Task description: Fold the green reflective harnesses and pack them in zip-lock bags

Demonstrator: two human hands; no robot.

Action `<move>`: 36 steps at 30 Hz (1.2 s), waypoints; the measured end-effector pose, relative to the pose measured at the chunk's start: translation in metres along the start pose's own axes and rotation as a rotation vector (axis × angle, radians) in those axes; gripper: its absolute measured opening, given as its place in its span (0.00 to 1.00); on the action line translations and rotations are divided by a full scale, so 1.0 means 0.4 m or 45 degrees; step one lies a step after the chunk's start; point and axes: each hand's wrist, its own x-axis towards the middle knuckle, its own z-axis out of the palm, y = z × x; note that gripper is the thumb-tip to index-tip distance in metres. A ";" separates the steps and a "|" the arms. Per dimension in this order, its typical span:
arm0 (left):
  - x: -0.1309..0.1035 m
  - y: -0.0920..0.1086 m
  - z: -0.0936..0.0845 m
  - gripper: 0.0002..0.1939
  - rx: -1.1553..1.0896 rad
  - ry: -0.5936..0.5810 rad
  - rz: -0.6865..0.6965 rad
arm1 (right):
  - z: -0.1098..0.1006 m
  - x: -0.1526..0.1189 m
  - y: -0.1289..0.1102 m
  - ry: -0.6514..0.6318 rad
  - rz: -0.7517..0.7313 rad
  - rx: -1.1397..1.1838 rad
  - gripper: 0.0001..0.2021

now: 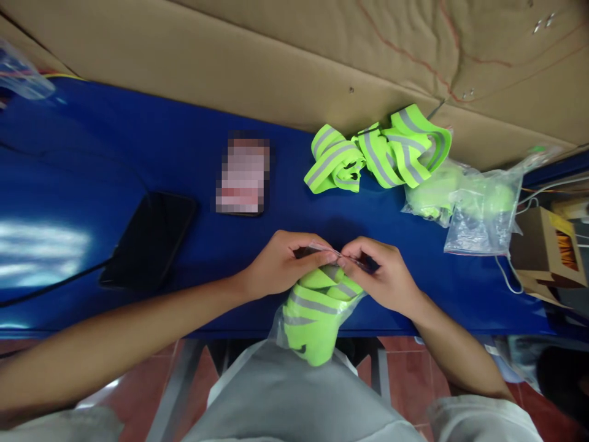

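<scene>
A clear plastic bag with a folded neon-yellow strap (313, 319) inside hangs over the table's front edge, in front of my lap. Grey stripes run along the strap. At the bag's top edge, my left hand (292, 263) pinches the plastic between thumb and fingers. My right hand (384, 273) pinches the same edge just beside it, and the two thumbs nearly touch. The bag hangs down below both hands.
Loose neon straps (381, 153) lie by the cardboard wall (230, 73). Right of them are filled plastic bags (483, 209) and an open cardboard box (543, 252). A phone (243, 175) and a black device (150, 239) with a cable lie on the blue table (115, 135).
</scene>
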 end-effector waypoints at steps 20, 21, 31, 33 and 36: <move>0.021 0.006 -0.015 0.34 -0.307 -0.012 -0.154 | -0.051 0.015 0.042 0.106 0.160 0.200 0.14; 0.020 0.007 -0.015 0.36 -0.355 -0.046 -0.167 | -0.050 0.015 0.044 0.143 0.150 0.233 0.15; 0.002 -0.015 0.004 0.36 -0.549 -0.183 -0.122 | -0.034 0.034 0.063 0.453 0.269 0.703 0.27; 0.004 -0.018 0.006 0.36 -0.581 -0.099 -0.059 | -0.020 0.033 0.063 0.306 0.257 0.760 0.36; 0.008 -0.021 0.006 0.35 -0.581 -0.011 0.065 | 0.001 0.024 0.071 0.055 0.212 0.723 0.43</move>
